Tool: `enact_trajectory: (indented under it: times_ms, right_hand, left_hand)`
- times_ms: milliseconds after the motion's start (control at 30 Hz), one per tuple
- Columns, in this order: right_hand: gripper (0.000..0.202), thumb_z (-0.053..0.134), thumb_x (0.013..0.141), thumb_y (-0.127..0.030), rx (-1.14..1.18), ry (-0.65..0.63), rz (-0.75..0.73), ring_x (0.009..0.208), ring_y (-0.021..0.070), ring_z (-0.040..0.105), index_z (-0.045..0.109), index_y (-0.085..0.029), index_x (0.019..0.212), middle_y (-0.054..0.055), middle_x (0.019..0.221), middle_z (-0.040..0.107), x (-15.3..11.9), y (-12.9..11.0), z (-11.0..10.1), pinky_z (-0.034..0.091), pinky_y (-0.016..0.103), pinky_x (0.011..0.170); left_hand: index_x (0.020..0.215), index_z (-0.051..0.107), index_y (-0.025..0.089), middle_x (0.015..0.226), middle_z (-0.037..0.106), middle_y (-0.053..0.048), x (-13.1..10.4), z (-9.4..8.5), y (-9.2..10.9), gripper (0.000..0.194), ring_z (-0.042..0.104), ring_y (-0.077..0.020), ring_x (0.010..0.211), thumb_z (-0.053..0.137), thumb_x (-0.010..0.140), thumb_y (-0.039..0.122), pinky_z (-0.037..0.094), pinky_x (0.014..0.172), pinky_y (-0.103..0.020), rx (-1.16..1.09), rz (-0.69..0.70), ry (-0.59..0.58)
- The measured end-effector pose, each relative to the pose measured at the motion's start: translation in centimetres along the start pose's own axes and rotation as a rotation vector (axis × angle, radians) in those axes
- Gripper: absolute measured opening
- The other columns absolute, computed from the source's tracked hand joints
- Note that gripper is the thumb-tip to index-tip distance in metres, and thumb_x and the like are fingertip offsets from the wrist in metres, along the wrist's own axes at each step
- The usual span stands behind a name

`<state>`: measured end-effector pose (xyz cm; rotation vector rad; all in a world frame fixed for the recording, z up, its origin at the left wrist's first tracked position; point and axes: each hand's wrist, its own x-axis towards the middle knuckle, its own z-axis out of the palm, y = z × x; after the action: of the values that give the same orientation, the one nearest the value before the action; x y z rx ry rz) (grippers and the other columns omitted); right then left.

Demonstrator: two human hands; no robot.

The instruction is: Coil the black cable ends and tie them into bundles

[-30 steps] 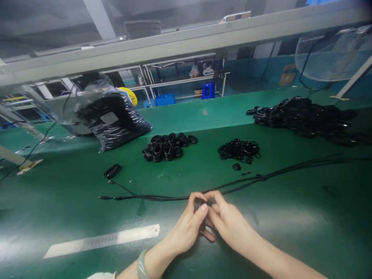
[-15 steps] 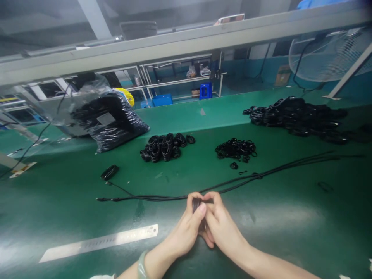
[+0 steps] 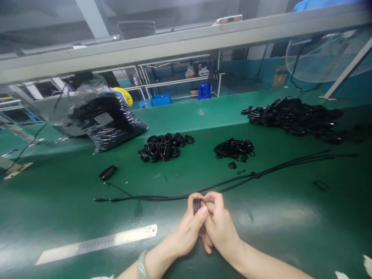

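Wrapped round a small black coiled cable [image 3: 197, 205], my left hand [image 3: 188, 226] has its thumb across the coil. My right hand [image 3: 222, 224] presses against the coil's right side with bent fingers; its fingertips are partly hidden between the hands. Just beyond them, long black cables [image 3: 162, 198] lie across the green table [image 3: 180, 174]. A pile of small black loops [image 3: 235, 149] lies further back on the right, and a group of black coils [image 3: 162, 147] sits back left of centre. One more coil [image 3: 107, 172] lies at the left.
A steel ruler [image 3: 99, 244] lies at the front left. A plastic bag of black items [image 3: 109, 120] stands at the back left. Larger black coils [image 3: 293, 118] are heaped at the back right. A shelf beam [image 3: 174, 40] spans above, with a fan [image 3: 328, 58] behind it.
The right hand has rolled slightly against the coil, its lower fingers a little lower. The left hand keeps its hold. The whole view has shifted slightly.
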<state>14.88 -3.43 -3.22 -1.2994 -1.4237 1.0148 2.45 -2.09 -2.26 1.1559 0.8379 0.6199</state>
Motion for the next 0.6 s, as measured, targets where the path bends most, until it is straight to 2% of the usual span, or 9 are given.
enact_trajectory:
  times_ms: [100, 233, 300, 367, 467, 533, 600]
  right_hand:
    - [0.021, 0.032, 0.099, -0.039, -0.123, 0.021, -0.100, 0.047, 0.0192, 0.067, 0.037, -0.021, 0.107, 0.001, 0.063, 0.069, 0.0, 0.4, 0.0, 0.046, 0.027, 0.046]
    - [0.022, 0.030, 0.101, -0.032, -0.157, -0.178, -0.185, 0.046, 0.0176, 0.066, 0.041, -0.017, 0.114, -0.004, 0.050, 0.062, 0.2, 0.1, -1.0, 0.048, 0.025, 0.049]
    - [0.024, 0.034, 0.100, -0.027, -0.204, -0.219, -0.220, 0.056, 0.0176, 0.070, 0.042, -0.016, 0.120, -0.002, 0.056, 0.067, 0.5, -0.1, -1.7, 0.051, 0.025, 0.057]
    - [0.034, 0.042, 0.095, -0.019, -0.345, -0.170, -0.304, 0.070, 0.0189, 0.074, 0.045, -0.015, 0.128, 0.004, 0.075, 0.075, 0.9, 0.0, -2.3, 0.054, 0.027, 0.063]
    - [0.051, 0.045, 0.084, -0.007, -0.549, -0.093, -0.522, 0.083, 0.0211, 0.074, 0.052, -0.014, 0.133, 0.010, 0.101, 0.076, 1.5, 0.7, -2.7, 0.057, 0.030, 0.070]
    - [0.052, 0.044, 0.082, -0.003, -0.606, -0.055, -0.640, 0.081, 0.0206, 0.074, 0.057, -0.013, 0.131, 0.011, 0.101, 0.077, 1.8, 1.3, -2.7, 0.058, 0.030, 0.071]
    - [0.049, 0.044, 0.083, -0.002, -0.627, -0.024, -0.700, 0.078, 0.0204, 0.074, 0.060, -0.012, 0.129, 0.011, 0.097, 0.077, 1.8, 1.7, -2.5, 0.059, 0.031, 0.071]
  left_hand:
    - [0.117, 0.026, 0.024, 0.050, 0.058, 0.008, 0.0, 0.1, 0.1, 0.045, 0.056, -0.0129, 0.036, 0.039, 0.094, 0.061, 0.046, 0.036, -0.019, 0.012, 0.015, -0.001]
    - [0.114, 0.026, 0.025, 0.052, 0.056, 0.009, 0.2, -0.5, 0.5, 0.045, 0.055, -0.0122, 0.036, 0.041, 0.093, 0.061, 0.042, 0.035, -0.018, 0.050, 0.031, 0.033]
    - [0.117, 0.027, 0.023, 0.051, 0.053, 0.010, 0.1, -1.1, 0.9, 0.047, 0.050, -0.0102, 0.035, 0.042, 0.093, 0.060, 0.038, 0.034, -0.016, 0.148, 0.024, 0.056]
    - [0.123, 0.026, 0.019, 0.050, 0.049, 0.011, -0.1, -1.6, 1.5, 0.053, 0.044, -0.0080, 0.035, 0.046, 0.093, 0.057, 0.033, 0.035, -0.015, 0.270, -0.013, 0.039]
    - [0.138, 0.018, 0.013, 0.060, 0.052, 0.008, -0.6, -2.0, 2.3, 0.071, 0.042, -0.0069, 0.042, 0.056, 0.090, 0.048, 0.032, 0.040, -0.017, 0.379, -0.076, -0.018]
    - [0.142, 0.016, 0.012, 0.073, 0.057, 0.002, -0.8, -1.9, 2.7, 0.079, 0.047, -0.0084, 0.051, 0.064, 0.086, 0.039, 0.036, 0.045, -0.020, 0.403, -0.094, -0.032]
    - [0.139, 0.027, 0.012, 0.090, 0.060, -0.005, -0.8, -1.6, 3.1, 0.074, 0.053, -0.0117, 0.064, 0.068, 0.081, 0.031, 0.041, 0.053, -0.023, 0.401, -0.069, -0.024]
